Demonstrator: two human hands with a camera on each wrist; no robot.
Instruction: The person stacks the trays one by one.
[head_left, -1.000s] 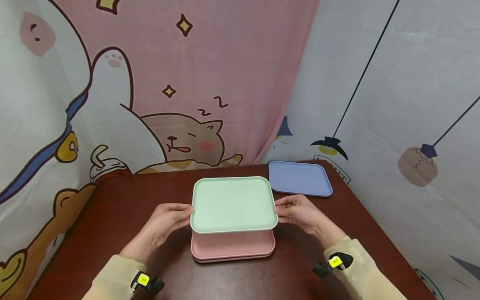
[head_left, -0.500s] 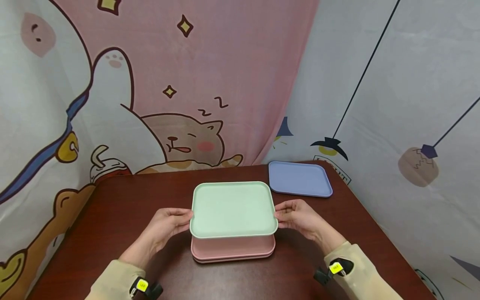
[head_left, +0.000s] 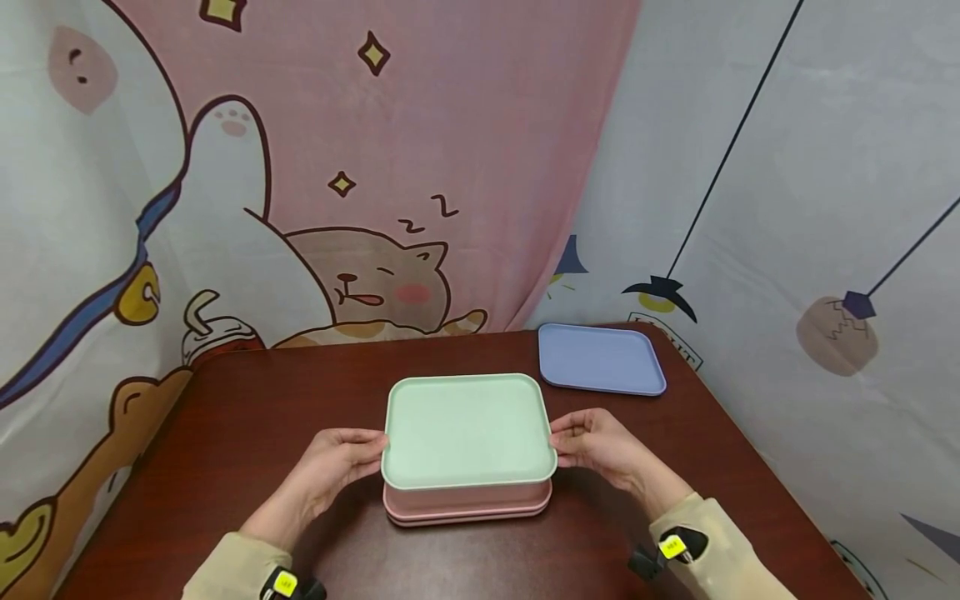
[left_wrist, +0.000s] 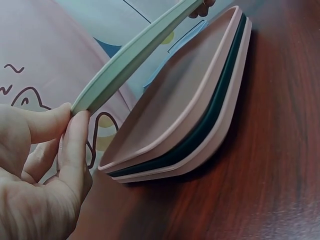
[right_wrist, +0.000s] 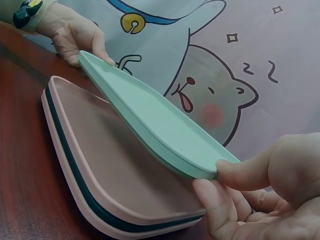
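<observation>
Both hands hold a light green tray [head_left: 468, 429] level between them in the head view. The left hand [head_left: 341, 462] pinches its left edge with thumb and fingers, and the right hand [head_left: 600, 446] pinches the right edge. Below the green tray lies a stack with a pink tray [head_left: 465, 500] on top. In the left wrist view a dark green tray [left_wrist: 200, 137] shows between the upper pink tray and a lower pink tray [left_wrist: 220, 127]. A gap separates the green tray from the stack in both wrist views.
A blue tray [head_left: 600, 358] lies at the back right of the dark wooden table [head_left: 300, 383]. Behind the table hangs a printed cloth [head_left: 465, 150] with cartoon animals. A wrist camera [head_left: 663, 554] is strapped to the right sleeve.
Both hands have lowered the green tray toward the stack and the near side. Less of the pink tray shows below it now. The blue tray and the stack stay put.
</observation>
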